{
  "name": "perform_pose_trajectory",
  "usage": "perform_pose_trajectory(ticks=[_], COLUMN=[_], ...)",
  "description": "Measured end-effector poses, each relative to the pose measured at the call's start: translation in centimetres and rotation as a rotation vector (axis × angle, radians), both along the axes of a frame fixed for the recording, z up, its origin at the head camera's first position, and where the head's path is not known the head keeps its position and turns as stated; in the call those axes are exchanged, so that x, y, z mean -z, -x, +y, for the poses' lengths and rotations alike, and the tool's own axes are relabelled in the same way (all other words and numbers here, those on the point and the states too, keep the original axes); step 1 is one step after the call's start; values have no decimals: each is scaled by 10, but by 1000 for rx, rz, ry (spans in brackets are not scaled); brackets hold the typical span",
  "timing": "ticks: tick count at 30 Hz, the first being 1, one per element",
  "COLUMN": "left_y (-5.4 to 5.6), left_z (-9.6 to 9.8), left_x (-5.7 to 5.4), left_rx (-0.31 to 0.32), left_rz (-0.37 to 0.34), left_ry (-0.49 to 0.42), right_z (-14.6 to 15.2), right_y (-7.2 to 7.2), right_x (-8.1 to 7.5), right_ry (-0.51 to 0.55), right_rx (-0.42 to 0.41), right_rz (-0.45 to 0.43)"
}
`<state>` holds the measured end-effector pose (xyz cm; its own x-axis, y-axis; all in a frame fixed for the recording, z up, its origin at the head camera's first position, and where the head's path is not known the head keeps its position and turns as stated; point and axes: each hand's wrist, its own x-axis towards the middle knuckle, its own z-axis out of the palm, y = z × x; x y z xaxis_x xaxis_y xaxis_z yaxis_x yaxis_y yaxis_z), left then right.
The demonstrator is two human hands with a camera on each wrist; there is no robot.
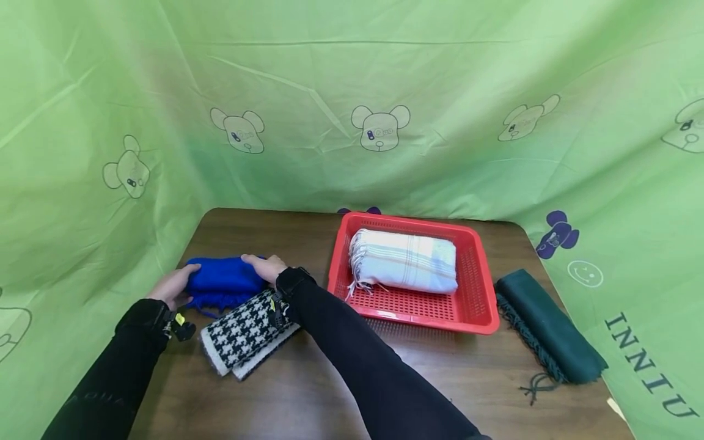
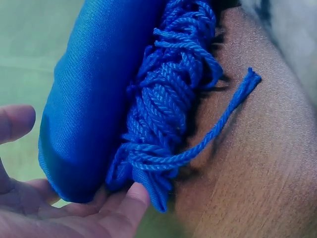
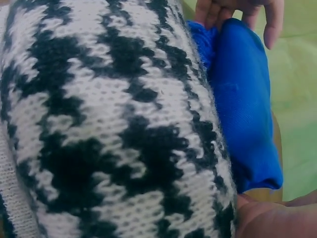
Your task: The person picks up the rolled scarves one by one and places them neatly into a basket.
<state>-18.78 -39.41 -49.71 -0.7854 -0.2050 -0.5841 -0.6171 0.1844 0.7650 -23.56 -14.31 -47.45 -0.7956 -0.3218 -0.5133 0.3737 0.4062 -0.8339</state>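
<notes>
A folded blue scarf with a twisted fringe lies at the table's left. My left hand is at its left end. In the left wrist view, those fingers touch the scarf's end from below, and another digit stands apart from the cloth. My right hand lies at the scarf's right end, one finger stretched over its top edge; its other fingers are partly hidden. Just in front, a folded black-and-white houndstooth scarf lies under my right wrist and fills much of the right wrist view.
A red plastic basket stands right of centre, with a folded white plaid fringed scarf inside. Along the table's right edge lies a folded dark green scarf. Green printed cloth hangs behind and beside the brown table.
</notes>
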Motion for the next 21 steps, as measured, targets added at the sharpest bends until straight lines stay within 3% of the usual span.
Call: perform_pose_trajectory(ticks=[8, 14, 21], left_y=[3, 1, 0], left_z=[-4, -7, -8], left_x=[2, 6, 8], left_rx=[23, 32, 50], left_rz=[-11, 11, 95], left_ry=[-34, -78, -86], right_z=[-6, -8, -4], right_y=[3, 0, 1], right_x=[5, 7, 7], right_ry=[-137, -89, -56], right_rx=[10, 63, 30], right_rz=[79, 78, 45])
